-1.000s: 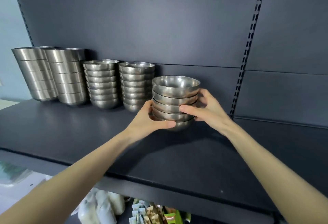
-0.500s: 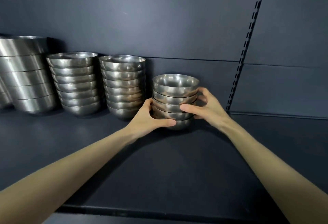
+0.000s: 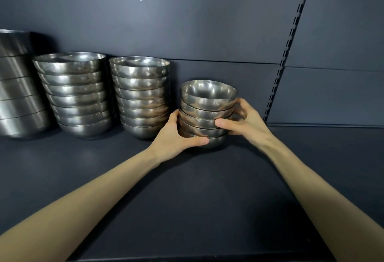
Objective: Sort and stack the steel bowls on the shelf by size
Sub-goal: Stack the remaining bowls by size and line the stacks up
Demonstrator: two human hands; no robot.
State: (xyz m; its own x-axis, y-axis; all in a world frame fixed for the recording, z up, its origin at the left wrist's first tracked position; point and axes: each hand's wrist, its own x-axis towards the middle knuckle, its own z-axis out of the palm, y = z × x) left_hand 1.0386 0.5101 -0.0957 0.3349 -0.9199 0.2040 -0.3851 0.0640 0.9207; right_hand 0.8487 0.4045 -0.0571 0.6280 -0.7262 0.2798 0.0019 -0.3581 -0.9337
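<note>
Steel bowls in a short nested stack (image 3: 207, 114) are positioned at the right end of the row on the shelf (image 3: 187, 199), just beside a taller stack (image 3: 141, 95) of wider bowls, consistent with large-to-small ordering. Left hand (image 3: 174, 135) and right hand (image 3: 243, 120) curl round opposite sides, thumbs in front, clamping the nest so it handles as one unit; base contact with the shelf cannot be confirmed.

Shelf (image 3: 187, 203) fills lower frame. Along its back, left to right:
- tall-bowl stack (image 3: 16, 87), cut by left edge
- left mid-size bowl stack (image 3: 76, 95)
- right mid-size bowl stack (image 3: 141, 97)
- small-bowl stack (image 3: 207, 112), centre frame

Left hand (image 3: 173, 137) is on the small-bowl stack's left flank, right hand (image 3: 246, 121) on its right. Slotted upright (image 3: 288, 50) stands behind, right of centre.
</note>
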